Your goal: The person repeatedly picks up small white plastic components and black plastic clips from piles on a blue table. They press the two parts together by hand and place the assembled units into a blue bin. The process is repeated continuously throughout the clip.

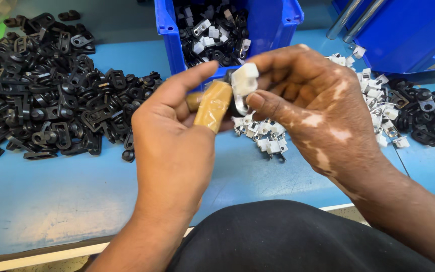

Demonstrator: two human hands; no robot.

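Two hands meet above the blue table [51,201]. Left hand [177,146], thumb taped tan, and right hand [308,111] pinch closed on one small white plastic clip with black part [244,83]. Step: pressing halves together; needs square alignment. Black pieces heap [41,90] lies left.

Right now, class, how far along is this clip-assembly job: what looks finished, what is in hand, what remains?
Done: joined black-and-white pieces fill the blue bin. In hand: the left hand, with a taped finger, and the right hand press a white clip onto a black part. Left: a large pile of black parts and loose white clips on the blue table.
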